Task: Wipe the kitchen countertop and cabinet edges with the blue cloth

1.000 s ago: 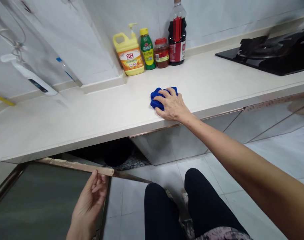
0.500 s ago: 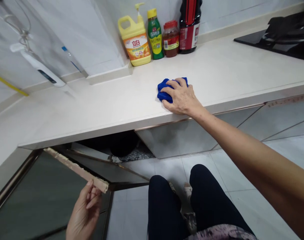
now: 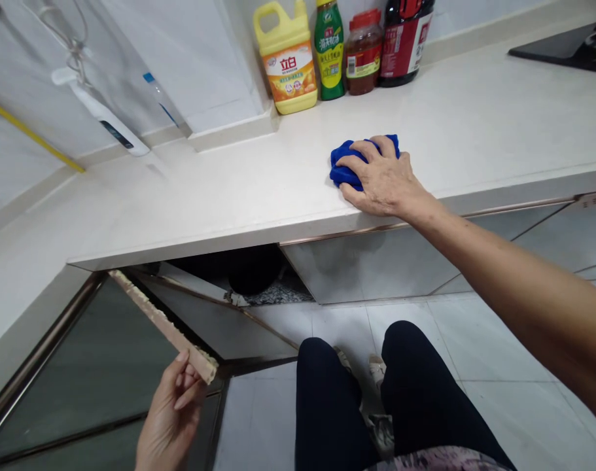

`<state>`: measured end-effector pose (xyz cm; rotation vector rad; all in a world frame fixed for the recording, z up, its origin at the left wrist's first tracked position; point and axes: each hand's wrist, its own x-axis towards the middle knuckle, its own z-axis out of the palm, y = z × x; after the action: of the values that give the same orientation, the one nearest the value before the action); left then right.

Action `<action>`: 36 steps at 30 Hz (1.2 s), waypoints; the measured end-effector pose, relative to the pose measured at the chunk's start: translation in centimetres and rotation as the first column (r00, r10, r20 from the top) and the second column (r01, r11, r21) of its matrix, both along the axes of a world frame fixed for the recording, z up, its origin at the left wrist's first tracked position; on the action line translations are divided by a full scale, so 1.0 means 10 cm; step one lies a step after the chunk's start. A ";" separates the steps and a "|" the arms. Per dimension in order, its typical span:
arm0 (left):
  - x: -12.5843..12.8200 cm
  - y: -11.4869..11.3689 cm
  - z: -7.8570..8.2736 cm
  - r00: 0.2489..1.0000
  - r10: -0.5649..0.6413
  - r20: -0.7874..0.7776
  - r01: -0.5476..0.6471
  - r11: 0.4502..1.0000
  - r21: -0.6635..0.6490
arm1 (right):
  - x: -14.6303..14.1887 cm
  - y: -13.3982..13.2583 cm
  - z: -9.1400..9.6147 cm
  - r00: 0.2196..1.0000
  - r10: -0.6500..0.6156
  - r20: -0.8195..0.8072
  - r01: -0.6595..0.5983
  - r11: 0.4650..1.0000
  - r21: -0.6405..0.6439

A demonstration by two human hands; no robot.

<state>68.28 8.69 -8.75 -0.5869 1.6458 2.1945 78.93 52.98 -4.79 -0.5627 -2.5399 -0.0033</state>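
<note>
My right hand (image 3: 383,176) presses a bunched blue cloth (image 3: 347,170) onto the pale countertop (image 3: 219,190), near its front edge, with the fingers curled over the cloth. Low on the left, my left hand (image 3: 173,409) pinches the near end of a long, stiff-looking pale beige strip (image 3: 163,324) with ragged edges. From my fingers the strip slants up and away toward the counter's front edge, in front of a cabinet door that stands ajar. What the strip is made of, I cannot tell.
Along the wall stand a yellow detergent jug (image 3: 290,75), a green bottle (image 3: 330,59), a red-lidded jar (image 3: 364,55) and a dark bottle (image 3: 405,46). A white handheld device (image 3: 106,121) hangs by a cord at left. A black stove (image 3: 567,49) sits at right. Below gapes a dark cabinet opening (image 3: 219,261).
The view has shifted, so the whole scene sits farther right and the counter higher. Both hands keep their holds, and the right hand with the cloth has hardly moved against the counter.
</note>
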 end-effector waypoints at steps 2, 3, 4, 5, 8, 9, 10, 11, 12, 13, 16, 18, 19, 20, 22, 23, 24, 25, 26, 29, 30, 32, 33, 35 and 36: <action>-0.01 0.01 -0.02 1.000 0.002 0.000 -0.002 1.000 -0.031 | -0.01 0.02 -0.01 1.000 0.011 0.006 -0.011 1.000 -0.001; -0.01 0.01 -0.02 1.000 0.007 0.005 -0.007 0.999 -0.046 | -0.01 0.03 -0.01 1.000 0.017 0.008 -0.017 1.000 0.000; -0.01 0.02 -0.02 1.000 0.017 0.013 -0.016 0.998 -0.063 | -0.01 0.04 -0.01 1.000 0.022 0.009 -0.022 1.000 0.001; -0.02 0.03 -0.02 0.999 0.030 0.020 -0.029 0.997 -0.078 | -0.01 0.04 0.00 1.000 0.026 0.009 -0.026 1.000 0.001; -0.02 0.09 0.01 0.997 0.079 0.021 -0.077 0.991 -0.112 | -0.01 0.03 0.02 1.000 0.023 0.014 -0.023 1.000 -0.010; -0.01 0.11 0.02 0.996 0.081 0.020 -0.078 0.990 -0.120 | -0.01 0.02 0.03 1.000 0.018 0.012 -0.018 1.000 -0.016; -0.01 0.14 0.03 0.996 0.082 0.017 -0.079 0.989 -0.124 | -0.01 0.00 0.04 1.000 0.016 0.009 -0.015 1.000 -0.020; 0.00 0.16 0.04 0.996 0.087 0.010 -0.085 0.989 -0.125 | 0.00 -0.02 0.05 1.000 0.016 0.004 -0.016 1.000 -0.022; 0.00 0.18 0.04 0.995 0.095 0.003 -0.094 0.988 -0.123 | 0.02 -0.03 0.07 1.000 0.017 -0.004 -0.017 1.000 -0.022; 0.01 0.19 0.04 0.995 0.101 -0.005 -0.101 0.988 -0.117 | 0.03 -0.05 0.08 1.000 0.019 -0.011 -0.020 1.000 -0.022; 0.02 0.18 0.04 0.995 0.103 -0.015 -0.104 0.991 -0.088 | 0.06 -0.09 0.10 1.000 0.018 -0.013 -0.018 0.999 -0.032; 0.01 0.15 0.02 0.995 0.094 -0.018 -0.095 0.993 -0.068 | 0.07 -0.09 0.10 1.000 0.013 -0.008 -0.014 0.999 -0.043; 0.01 0.13 0.02 0.995 0.095 -0.023 -0.097 0.994 -0.058 | 0.07 -0.09 0.10 1.000 0.014 -0.008 -0.015 0.999 -0.047; 0.01 0.11 0.01 0.995 0.098 -0.026 -0.099 0.994 -0.049 | 0.07 -0.08 0.09 1.000 0.017 -0.010 -0.017 0.999 -0.048; 0.01 0.09 -0.01 0.995 0.099 -0.033 -0.100 0.994 -0.036 | 0.07 -0.06 0.09 1.000 0.026 -0.017 -0.027 0.998 -0.050; 0.02 0.08 -0.02 0.995 0.094 -0.035 -0.095 0.995 -0.033 | 0.07 -0.05 0.08 0.999 0.031 -0.016 -0.032 0.998 -0.053; 0.02 0.08 -0.02 0.996 0.085 -0.036 -0.086 0.996 -0.032 | 0.08 -0.04 0.09 0.999 0.034 -0.011 -0.035 0.998 -0.057; 0.02 0.08 -0.03 0.997 0.074 -0.032 -0.075 0.997 -0.031 | 0.08 -0.04 0.09 0.999 0.034 -0.002 -0.034 0.997 -0.065; 0.03 0.08 -0.03 0.998 0.061 -0.028 -0.062 0.998 -0.029 | 0.08 -0.04 0.11 0.999 0.029 0.015 -0.027 0.997 -0.075; 0.04 0.10 -0.04 0.999 0.031 -0.020 -0.031 1.000 -0.001 | 0.08 -0.05 0.16 0.997 -0.007 0.076 0.015 0.994 -0.110; 0.04 0.10 -0.04 1.000 0.023 -0.020 -0.023 1.000 0.016 | 0.08 -0.06 0.18 0.996 -0.017 0.092 0.028 0.993 -0.118; 0.05 0.10 -0.05 1.000 0.012 -0.024 -0.011 0.999 0.051 | 0.07 -0.08 0.21 0.992 -0.031 0.122 0.045 0.992 -0.119; 0.05 0.09 -0.05 1.000 0.007 -0.024 -0.005 0.998 0.059 | 0.07 -0.10 0.21 0.990 -0.039 0.137 0.054 0.992 -0.111; 0.05 0.06 -0.07 0.999 -0.016 -0.030 0.018 0.998 0.058 | 0.09 -0.12 0.19 0.984 -0.053 0.170 0.067 0.995 -0.074; 0.05 0.04 -0.08 0.999 -0.033 -0.035 0.035 0.998 0.052 | 0.12 -0.12 0.18 0.982 -0.058 0.182 0.067 0.997 -0.044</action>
<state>68.81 9.05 -9.59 -0.5058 1.5970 2.2278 80.16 51.79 -3.01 -0.6895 -2.7031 -0.0141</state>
